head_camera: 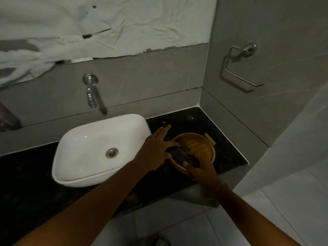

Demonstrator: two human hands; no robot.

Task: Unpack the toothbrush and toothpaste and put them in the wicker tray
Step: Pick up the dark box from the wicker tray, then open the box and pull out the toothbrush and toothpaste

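Observation:
A round wicker tray [204,148] with small handles sits on the black counter, right of the basin. Over its near left rim both hands hold a long dark packet [179,155]; the dim light hides what it contains. My left hand [158,148] grips the packet's far end, with fingers stretched along it. My right hand [200,169] pinches the near end over the tray's front rim. No loose toothbrush or toothpaste shows in the tray.
A white countertop basin [92,153] stands left of the tray, under a chrome wall spout [91,91]. The black counter [227,157] ends at the grey corner walls. A chrome towel ring [239,68] hangs on the right wall. Pale floor tiles lie below.

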